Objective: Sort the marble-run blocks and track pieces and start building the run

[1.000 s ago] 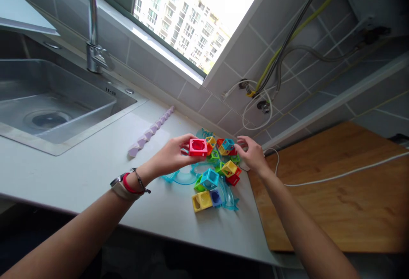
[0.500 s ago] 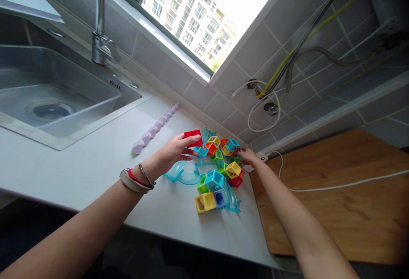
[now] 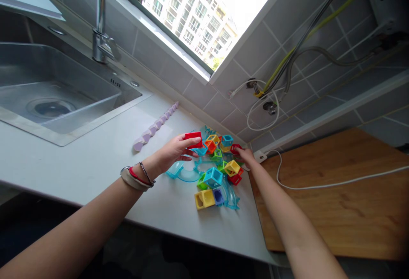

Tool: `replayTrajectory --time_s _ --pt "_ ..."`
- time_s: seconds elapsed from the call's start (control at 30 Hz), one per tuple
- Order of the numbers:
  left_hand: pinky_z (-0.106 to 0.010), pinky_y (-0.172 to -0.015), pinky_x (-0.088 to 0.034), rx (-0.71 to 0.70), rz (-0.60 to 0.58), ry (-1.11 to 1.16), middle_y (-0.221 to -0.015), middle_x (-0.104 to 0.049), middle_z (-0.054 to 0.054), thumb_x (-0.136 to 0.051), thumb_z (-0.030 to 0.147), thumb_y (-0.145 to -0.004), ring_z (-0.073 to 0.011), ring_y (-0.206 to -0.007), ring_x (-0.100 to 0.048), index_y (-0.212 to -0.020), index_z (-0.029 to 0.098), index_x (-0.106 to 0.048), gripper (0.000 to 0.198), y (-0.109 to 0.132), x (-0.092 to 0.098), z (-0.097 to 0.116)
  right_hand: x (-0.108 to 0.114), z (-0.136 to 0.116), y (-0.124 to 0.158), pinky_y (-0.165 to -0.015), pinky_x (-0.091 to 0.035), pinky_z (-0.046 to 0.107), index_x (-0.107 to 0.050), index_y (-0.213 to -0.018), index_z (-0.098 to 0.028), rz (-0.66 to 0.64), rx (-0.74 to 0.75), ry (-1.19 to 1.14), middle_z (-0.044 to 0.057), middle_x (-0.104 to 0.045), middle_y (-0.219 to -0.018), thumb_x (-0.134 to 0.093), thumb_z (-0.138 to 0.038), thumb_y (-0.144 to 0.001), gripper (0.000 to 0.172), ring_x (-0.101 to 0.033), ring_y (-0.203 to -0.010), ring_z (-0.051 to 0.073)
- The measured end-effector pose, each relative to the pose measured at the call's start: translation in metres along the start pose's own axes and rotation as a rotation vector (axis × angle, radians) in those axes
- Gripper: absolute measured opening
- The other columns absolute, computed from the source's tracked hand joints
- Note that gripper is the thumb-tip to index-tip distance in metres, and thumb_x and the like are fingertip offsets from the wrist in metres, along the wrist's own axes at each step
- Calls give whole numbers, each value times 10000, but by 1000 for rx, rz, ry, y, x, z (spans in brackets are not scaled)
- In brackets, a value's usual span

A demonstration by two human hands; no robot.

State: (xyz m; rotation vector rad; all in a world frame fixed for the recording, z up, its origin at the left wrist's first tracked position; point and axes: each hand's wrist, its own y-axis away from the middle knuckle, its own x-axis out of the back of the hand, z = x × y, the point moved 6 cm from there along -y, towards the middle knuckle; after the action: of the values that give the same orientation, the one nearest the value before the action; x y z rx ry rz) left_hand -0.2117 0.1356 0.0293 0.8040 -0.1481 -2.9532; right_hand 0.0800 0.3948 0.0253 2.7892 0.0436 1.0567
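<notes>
My left hand (image 3: 181, 148) grips a red block (image 3: 193, 139) between thumb and fingers, held above the left side of a pile of colourful toy pieces. At the far right of the pile, my right hand (image 3: 245, 156) pinches a red cube block (image 3: 235, 148). Between and below the hands lie several open-sided cube blocks, among them a light-blue cube (image 3: 213, 177), a yellow cube (image 3: 232, 168) and an orange cube (image 3: 211, 146). Clear blue curved track pieces (image 3: 187, 174) lie under and around them. A yellow double block (image 3: 204, 199) sits at the pile's front beside a blue-violet one (image 3: 218, 196).
A steel sink (image 3: 68, 132) with a tap (image 3: 100, 44) is on the left. A lilac twisted strip (image 3: 155, 126) lies on the white counter (image 3: 105, 172). On the right are a wooden board (image 3: 332, 202) and a white cable (image 3: 316, 187) across it.
My right hand has lifted slightly from the pile's right side, and the red cube in its fingers now shows clearly. The left hand with its red block has hardly moved.
</notes>
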Motion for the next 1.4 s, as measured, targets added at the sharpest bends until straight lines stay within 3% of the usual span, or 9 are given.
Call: replayTrajectory --time_s 0.13,0.23,0.4,0.47,0.53,0.6,0.77,1.0,1.4 --pt "-285 -724 -532 -10 -6 -61 -1154 -744 -70 -770 577 -792 -168 -823 -734 -1150 222 -640 520 0 -2 0 12 3 0 -745 -608 342 -642 -1183 -139 65 -39 -122 75 -704 -1078 -662 -339 -975 290 -701 -866 182" --pt "-293 -720 -533 -50 5 -134 -1086 -754 -64 -789 551 -782 -188 -843 -743 -1121 217 -626 503 -1 -2 0 26 -7 8 -628 -568 264 -650 -1116 -130 171 21 -210 72 -738 -962 -710 -346 -892 317 -695 -769 173" --pt "-316 -775 -559 -290 6 -246 -1019 -760 -65 -876 428 -699 -233 -948 -729 -1102 194 -660 514 -1 -9 8 30 -51 55 -699 -547 197 -632 -1215 -180 193 283 -360 78 -716 -1222 -722 -423 -823 469 -688 -968 160" --pt "-340 -835 -573 -363 -38 -259 -1059 -762 -77 -882 405 -696 -243 -989 -722 -1129 180 -675 530 1 -16 12 24 -75 90 -758 -564 222 -644 -1232 -215 107 413 -405 57 -716 -1239 -769 -469 -780 533 -692 -988 165" --pt "-350 -843 -584 -380 -92 -270 -1073 -766 -85 -876 392 -710 -245 -981 -729 -1169 170 -673 548 5 -24 15 9 -104 134 -822 -583 291 -659 -1241 -219 -150 618 -470 73 -726 -1216 -816 -453 -768 551 -703 -1013 202" --pt "-349 -828 -595 -375 -140 -289 -1069 -770 -93 -872 377 -722 -247 -961 -738 -1182 160 -673 546 11 -33 18 0 -126 178 -903 -583 338 -679 -1240 -241 -311 758 -477 66 -746 -1182 -861 -405 -753 545 -711 -1044 225" --pt "-350 -806 -612 -349 -235 -307 -1068 -776 -103 -854 361 -761 -262 -938 -760 -1213 161 -678 525 27 -46 22 -16 -152 238 -983 -583 409 -680 -1280 -262 -509 853 -399 74 -737 -1246 -888 -363 -748 581 -706 -1133 282" --pt "-344 -830 -608 -406 -269 -320 -1099 -776 -105 -852 355 -769 -269 -1006 -749 -1189 164 -710 483 33 -45 28 -32 -148 242 -998 -573 417 -669 -1299 -257 -557 812 -372 84 -703 -1329 -867 -365 -781 566 -670 -1214 304" --pt "-339 -846 -592 -434 -268 -380 -1098 -781 -91 -832 352 -790 -273 -1049 -738 -1243 189 -704 498 31 -42 28 -44 -142 241 -950 -581 425 -679 -1288 -265 -566 791 -363 84 -724 -1271 -860 -369 -789 541 -690 -1155 301"
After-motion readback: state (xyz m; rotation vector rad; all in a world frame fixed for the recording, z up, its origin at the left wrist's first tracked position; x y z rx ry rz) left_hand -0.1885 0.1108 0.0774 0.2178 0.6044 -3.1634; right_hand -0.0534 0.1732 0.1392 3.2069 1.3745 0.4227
